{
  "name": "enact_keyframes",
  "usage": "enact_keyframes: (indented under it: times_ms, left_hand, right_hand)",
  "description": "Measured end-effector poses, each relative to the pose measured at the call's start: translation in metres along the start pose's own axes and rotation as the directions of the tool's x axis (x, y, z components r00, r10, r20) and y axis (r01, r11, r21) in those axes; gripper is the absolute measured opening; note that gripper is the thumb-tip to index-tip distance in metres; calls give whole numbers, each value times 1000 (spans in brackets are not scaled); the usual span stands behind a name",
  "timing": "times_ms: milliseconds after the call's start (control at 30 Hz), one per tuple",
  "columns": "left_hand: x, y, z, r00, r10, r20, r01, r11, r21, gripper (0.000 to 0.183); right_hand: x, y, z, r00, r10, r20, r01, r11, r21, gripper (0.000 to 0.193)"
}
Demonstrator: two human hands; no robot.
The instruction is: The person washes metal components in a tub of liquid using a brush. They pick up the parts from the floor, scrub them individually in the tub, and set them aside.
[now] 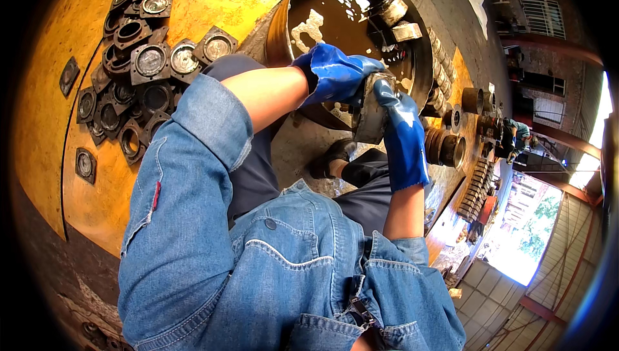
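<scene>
A thick, squarish grey metal part (pixel 370 119) with rounded corners is held up on edge at the near rim of a round metal tub (pixel 278 35). My left hand (pixel 345 75), in a blue rubber glove, closes on its upper left side. My right hand (pixel 398 115), gloved the same way, grips it from the right with the fingers over its top. Brown liquid (pixel 329 12) with patches of foam fills the tub beyond my hands. Blocky metal pieces (pixel 406 31) stick out of the liquid at the tub's right side. The gloves hide much of the held part.
On yellow sheeting at left lies a heap of square flanged metal rings (pixel 151 60). Right of the tub stand stacked metal parts (pixel 442 70), short cylinders (pixel 472 100) and a row of dark pieces (pixel 476 190). A person (pixel 516 138) is farther off at right. My shoe (pixel 332 157) is below the tub.
</scene>
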State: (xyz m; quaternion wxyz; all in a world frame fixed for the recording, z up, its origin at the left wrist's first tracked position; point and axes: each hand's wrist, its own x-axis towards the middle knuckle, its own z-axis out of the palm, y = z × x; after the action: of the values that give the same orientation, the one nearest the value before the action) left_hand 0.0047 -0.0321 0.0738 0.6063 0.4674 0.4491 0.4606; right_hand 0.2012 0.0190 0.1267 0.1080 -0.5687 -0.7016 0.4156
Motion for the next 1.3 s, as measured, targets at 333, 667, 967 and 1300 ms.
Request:
enact_keyframes:
  times_ms: [333, 667, 967, 1300]
  left_hand:
    - [-1, -6, 0, 1000, -16, -3, 15, 994, -106, 49]
    - [66, -89, 3, 999, 53, 6, -47, 934, -354, 33]
    - [35, -57, -7, 985, -172, -14, 157, 926, -343, 48]
    - [35, -66, -8, 936, -352, 16, 309, 799, -516, 59]
  right_hand:
    - [-1, 7, 0, 999, -35, -22, 35, 999, -28, 62]
    - [16, 15, -2, 996, -9, -84, -1, 993, -116, 71]
    - [-25, 9, -4, 985, -110, -133, 125, 986, 114, 61]
    - [-15, 45, -5, 968, -235, -87, 243, 965, 97, 78]
